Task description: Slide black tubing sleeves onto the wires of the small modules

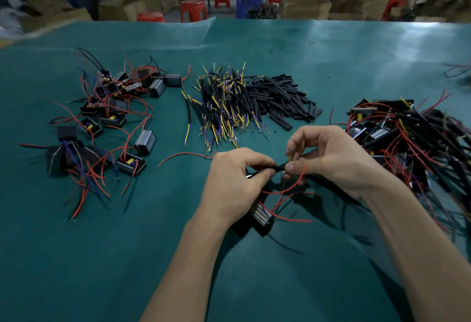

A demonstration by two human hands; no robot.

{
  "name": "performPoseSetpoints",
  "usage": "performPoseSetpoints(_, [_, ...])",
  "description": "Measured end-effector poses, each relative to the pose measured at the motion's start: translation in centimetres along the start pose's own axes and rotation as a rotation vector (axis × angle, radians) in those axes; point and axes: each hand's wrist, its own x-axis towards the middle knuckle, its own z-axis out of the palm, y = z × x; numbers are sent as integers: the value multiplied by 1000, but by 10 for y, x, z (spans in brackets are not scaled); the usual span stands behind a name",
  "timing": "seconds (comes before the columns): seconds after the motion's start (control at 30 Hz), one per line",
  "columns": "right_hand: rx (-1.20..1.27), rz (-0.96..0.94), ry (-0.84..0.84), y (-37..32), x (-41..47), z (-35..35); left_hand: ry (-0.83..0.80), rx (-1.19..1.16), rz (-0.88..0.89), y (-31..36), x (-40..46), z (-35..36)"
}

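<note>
Your left hand (230, 181) and right hand (331, 158) each pinch the short black tubing sleeve (276, 169) just above the small black boxy module (260, 216) on the green worktop (229, 283); it's light, limp, probably slippery, so grip near its mouth while feeding the thin wire.

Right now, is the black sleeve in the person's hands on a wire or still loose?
On a wire: a yellow wire tip pokes out of the black sleeve, pinched between the left hand and the right hand.
</note>
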Motion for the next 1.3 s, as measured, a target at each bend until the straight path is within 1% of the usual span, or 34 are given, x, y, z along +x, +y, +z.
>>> performPoseSetpoints(0.3, [-55, -6, -49, 0, -1, -2, -28, -12, 31, 1, 1, 4])
performPoseSetpoints(0.4, [-25, 1, -32, 0, -2, -2, -16, 17, 65, 1, 2, 5])
performPoseSetpoints(0.5, [-64, -27, -5, 0, -1, -1, 4, 34, 92, 2, 1, 7])
performPoseSetpoints(0.73, [-141, -48, 6, 0, 0, -4, -32, 10, 50, 2, 0, 7])
performPoseSetpoints(0.93, [-71, -20, 13, 0, 0, -2, -31, 109, 72, -3, 2, 0])
performPoseSetpoints(1.07, [-116, -21, 8, -1, -1, -4, -32, 153, 106, -3, 2, 2])
performPoseSetpoints(1.3, [-80, -15, 10, -3, -2, -5, 8, 137, 138, -3, 2, 3])
